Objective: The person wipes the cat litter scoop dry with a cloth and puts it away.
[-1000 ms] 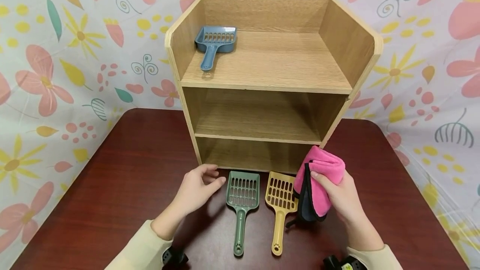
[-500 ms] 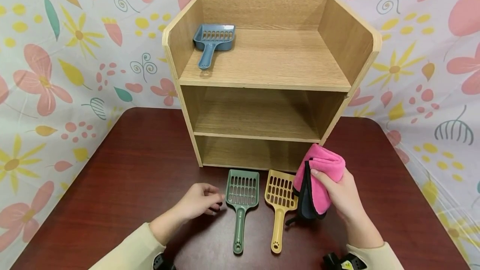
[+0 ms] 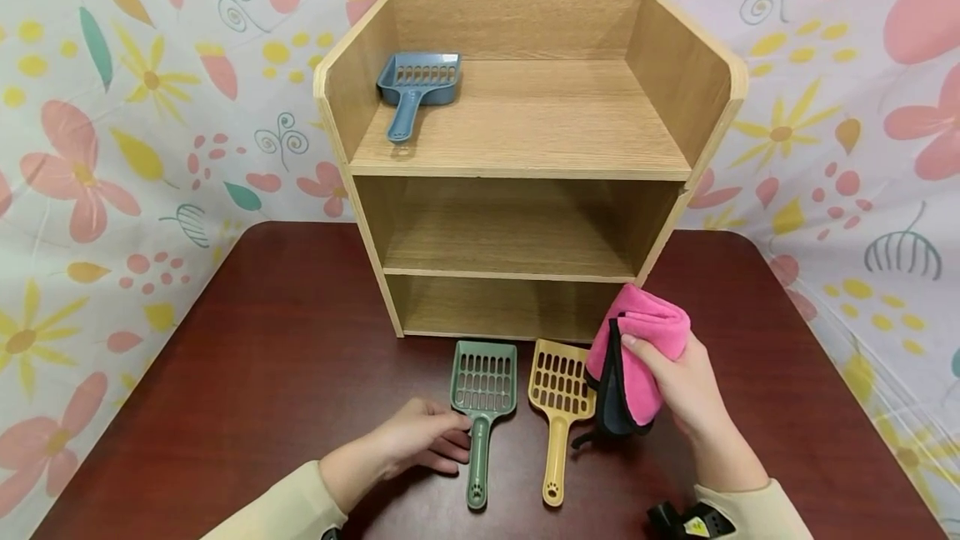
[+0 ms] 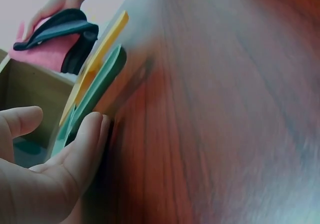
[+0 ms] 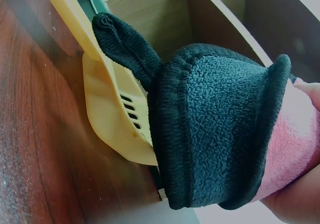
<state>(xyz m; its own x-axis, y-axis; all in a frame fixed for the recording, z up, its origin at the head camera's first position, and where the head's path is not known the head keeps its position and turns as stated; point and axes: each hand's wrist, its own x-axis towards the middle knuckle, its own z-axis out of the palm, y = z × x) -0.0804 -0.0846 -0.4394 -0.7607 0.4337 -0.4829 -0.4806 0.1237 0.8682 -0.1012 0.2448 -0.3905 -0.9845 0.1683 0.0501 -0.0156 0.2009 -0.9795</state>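
Note:
My left hand [image 3: 423, 440] is beside the green litter scoop [image 3: 478, 465], its thumb tip right at the top of the handle. In the left wrist view the thumb and fingers [image 4: 90, 134] are spread apart, with the scoop just beyond them. My right hand [image 3: 686, 386] grips a folded pink cloth [image 3: 648, 348] with a dark blue-grey underside and black edging. The cloth overlaps the right edge of a yellow litter scoop [image 3: 557, 448], which lies parallel to the green one. A black loop hangs from the cloth in the right wrist view.
Behind the scoops stands a wooden shelf unit [image 3: 517, 173] with three levels. On its top level, at the left, sits a blue litter scoop in a matching holder [image 3: 422, 90]. The dark red table [image 3: 247, 373] is backed by a floral curtain [image 3: 150, 107].
My left hand has come down from beside the green scoop's head to its handle. My right hand and the cloth have stayed put, and the head view has shifted slightly.

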